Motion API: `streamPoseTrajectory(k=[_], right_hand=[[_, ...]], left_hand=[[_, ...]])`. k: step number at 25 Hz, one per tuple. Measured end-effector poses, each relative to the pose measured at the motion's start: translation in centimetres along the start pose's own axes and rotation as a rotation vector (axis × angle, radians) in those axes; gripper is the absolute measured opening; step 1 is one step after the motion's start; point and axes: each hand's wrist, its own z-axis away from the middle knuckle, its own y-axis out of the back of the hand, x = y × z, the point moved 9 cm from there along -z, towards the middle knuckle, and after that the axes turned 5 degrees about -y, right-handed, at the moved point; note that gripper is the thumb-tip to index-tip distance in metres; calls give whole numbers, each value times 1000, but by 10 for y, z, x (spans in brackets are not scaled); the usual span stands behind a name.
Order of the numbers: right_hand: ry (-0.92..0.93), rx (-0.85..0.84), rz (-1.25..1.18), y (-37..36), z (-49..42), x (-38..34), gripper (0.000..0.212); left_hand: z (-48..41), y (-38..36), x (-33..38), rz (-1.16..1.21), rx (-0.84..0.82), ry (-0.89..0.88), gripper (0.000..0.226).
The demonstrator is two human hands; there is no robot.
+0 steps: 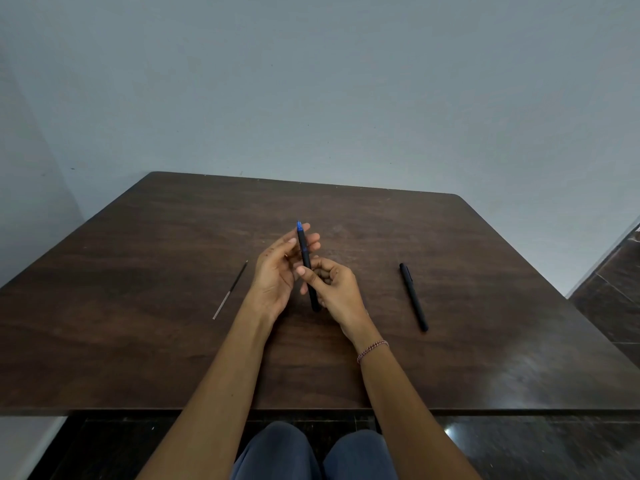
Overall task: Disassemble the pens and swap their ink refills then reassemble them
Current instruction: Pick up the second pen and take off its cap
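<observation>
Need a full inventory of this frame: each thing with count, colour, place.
table: 1, dark brown wood, fills mid-frame
held pen: 1, black with blue tip, upright at centre
lying pen: 1, black, on table to the right
refill: 1, thin, dark and clear, on table to the left
wall: 1, grey-blue, behind table
floor: dark tiles, right and below
bracelet: 1, reddish, right wrist
trousers: blue-grey, bottom edge
left hand: fingers behind pen's upper part
right hand: grips pen's lower part
</observation>
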Motion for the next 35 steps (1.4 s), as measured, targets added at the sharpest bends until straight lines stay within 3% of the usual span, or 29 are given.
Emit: streamPoseTrajectory(k=[7, 13, 20, 29, 35], right_hand=[[-8, -12, -5, -1, 1, 0, 4], [-2, 2, -18, 0, 0, 0, 5], [5, 3, -36, 0, -1, 2, 5], [47, -14, -7, -3, -6, 5, 22], [71, -28, 25, -4, -3, 0, 27]], left_hand=[[2, 3, 5, -56, 65, -38, 29], [2, -3, -3, -30, -25, 37, 30], [0, -2, -3, -111, -27, -6, 21], [-1, 0, -5, -112, -16, 19, 28], [-1, 4, -1, -116, 33, -32, 11]])
